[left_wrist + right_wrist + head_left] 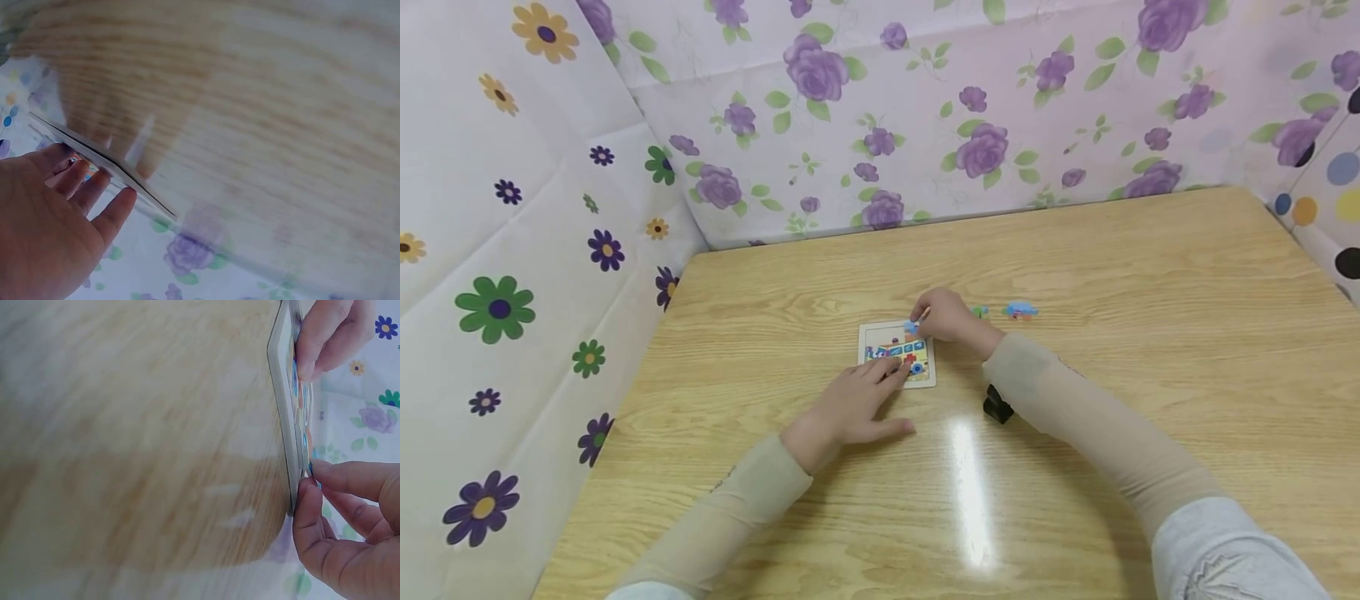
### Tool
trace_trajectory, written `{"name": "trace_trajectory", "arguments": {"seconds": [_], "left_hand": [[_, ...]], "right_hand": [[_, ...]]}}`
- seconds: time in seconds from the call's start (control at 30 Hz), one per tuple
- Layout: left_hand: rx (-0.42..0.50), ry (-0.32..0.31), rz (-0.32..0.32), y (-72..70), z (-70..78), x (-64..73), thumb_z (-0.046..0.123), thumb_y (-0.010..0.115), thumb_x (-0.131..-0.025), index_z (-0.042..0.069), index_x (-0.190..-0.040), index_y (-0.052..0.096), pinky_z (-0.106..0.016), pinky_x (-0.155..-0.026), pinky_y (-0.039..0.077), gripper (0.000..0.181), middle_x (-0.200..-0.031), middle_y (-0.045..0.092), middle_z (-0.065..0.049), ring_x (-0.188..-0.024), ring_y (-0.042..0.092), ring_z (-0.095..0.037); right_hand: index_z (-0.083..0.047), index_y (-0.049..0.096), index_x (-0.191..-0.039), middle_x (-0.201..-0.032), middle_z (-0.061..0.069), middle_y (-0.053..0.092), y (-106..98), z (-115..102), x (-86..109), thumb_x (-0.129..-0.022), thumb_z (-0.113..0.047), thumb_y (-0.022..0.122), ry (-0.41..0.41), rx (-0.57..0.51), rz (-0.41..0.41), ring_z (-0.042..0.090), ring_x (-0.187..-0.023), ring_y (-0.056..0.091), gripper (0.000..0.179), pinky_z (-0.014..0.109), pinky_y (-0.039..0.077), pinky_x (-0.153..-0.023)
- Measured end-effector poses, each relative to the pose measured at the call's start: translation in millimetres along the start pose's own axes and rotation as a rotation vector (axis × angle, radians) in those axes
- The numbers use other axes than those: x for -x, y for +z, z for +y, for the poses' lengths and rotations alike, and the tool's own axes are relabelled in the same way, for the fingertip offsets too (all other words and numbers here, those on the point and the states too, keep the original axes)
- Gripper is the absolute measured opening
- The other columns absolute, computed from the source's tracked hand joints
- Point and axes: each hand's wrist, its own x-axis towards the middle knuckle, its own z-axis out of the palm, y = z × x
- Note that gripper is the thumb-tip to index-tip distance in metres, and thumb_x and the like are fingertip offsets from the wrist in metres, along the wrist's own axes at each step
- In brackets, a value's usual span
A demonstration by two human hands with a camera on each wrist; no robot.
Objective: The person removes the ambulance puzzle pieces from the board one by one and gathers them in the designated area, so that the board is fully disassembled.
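Note:
A small framed jigsaw puzzle (pixel 883 335) with a yellow vehicle picture lies on the table in the head view. At its upper right corner my right hand (pixel 947 317) pinches a light blue puzzle piece (pixel 912 327) between thumb and fingers. The right wrist view shows these fingertips (pixel 310 487) right at the board's edge (pixel 284 394), mostly hiding the piece. My left hand (pixel 853 407) rests its extended fingers on the lower part of the puzzle, thumb spread out to the side. In the left wrist view its fingertips (pixel 130 192) lie over the board's face.
Beyond my right wrist lie a blue loose piece (pixel 1020 309) and a greenish one (pixel 980 312), partly hidden by the hand. A black object (pixel 997 406) sits beside my right forearm. Flowered sheets (pixel 820 150) border the wooden table (pixel 775 292) at the back and left.

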Motion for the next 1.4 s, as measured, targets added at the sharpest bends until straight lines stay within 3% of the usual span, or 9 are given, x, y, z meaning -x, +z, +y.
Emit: {"name": "trace_trajectory", "arguments": {"seconds": [0.2, 0.33, 0.73, 0.97, 1.4], "left_hand": [[0.03, -0.016, -0.037, -4.1, 1.3, -0.6, 0.063, 0.047, -0.09, 0.012, -0.151, 0.026, -0.056, -0.107, 0.035, 0.083, -0.159, 0.021, -0.003, -0.144, 0.025, -0.027], [0.034, -0.042, -0.069, -7.0, 2.6, -2.2, 0.061, 0.043, -0.092, 0.014, -0.151, 0.026, -0.055, -0.108, 0.033, 0.078, -0.158, 0.024, 0.0, -0.143, 0.026, -0.028], [-0.044, -0.035, -0.059, -12.9, 8.9, -9.1, 0.066, 0.047, -0.086, 0.007, -0.147, 0.036, -0.048, -0.106, 0.039, 0.085, -0.153, 0.034, -0.005, -0.139, 0.034, -0.029], [-0.039, -0.053, -0.082, -14.6, 11.3, -7.8, 0.068, 0.048, -0.084, 0.007, -0.148, 0.034, -0.048, -0.107, 0.037, 0.089, -0.154, 0.032, -0.006, -0.14, 0.031, -0.031], [-0.026, -0.054, -0.066, -9.5, 10.1, -7.2, 0.067, 0.048, -0.085, 0.008, -0.148, 0.033, -0.05, -0.108, 0.036, 0.088, -0.155, 0.031, -0.006, -0.141, 0.03, -0.032]], "right_hand": [[0.002, 0.068, -0.104, -0.1, 0.016, 0.064, -2, 0, 0.2, -0.086, 0.002, 0.057, 0.035, -0.058, -0.007, 0.017, -0.076, 0.059, 0.021, 0.019, 0.048, -0.062], [0.003, 0.068, -0.104, -0.095, 0.015, 0.065, -2, 3, -1.7, -0.088, 0.001, 0.056, 0.05, -0.087, -0.005, 0.013, -0.068, 0.058, 0.021, 0.019, 0.051, -0.06], [0.004, 0.069, -0.101, -0.091, 0.015, 0.066, -2, 8, -6.9, -0.088, 0.0, 0.059, 0.102, -0.155, 0.016, 0.011, -0.066, 0.057, 0.017, 0.016, 0.048, -0.056], [0.003, 0.069, -0.103, -0.087, 0.012, 0.066, -4, 11, -5.0, -0.089, -0.001, 0.059, 0.11, -0.183, 0.026, 0.011, -0.065, 0.056, 0.018, 0.018, 0.049, -0.059], [0.003, 0.068, -0.105, -0.088, 0.011, 0.064, -29, 20, 19.0, -0.092, -0.005, 0.052, 0.028, -0.202, 0.033, 0.016, -0.075, 0.056, 0.022, 0.026, 0.051, -0.067]]}}
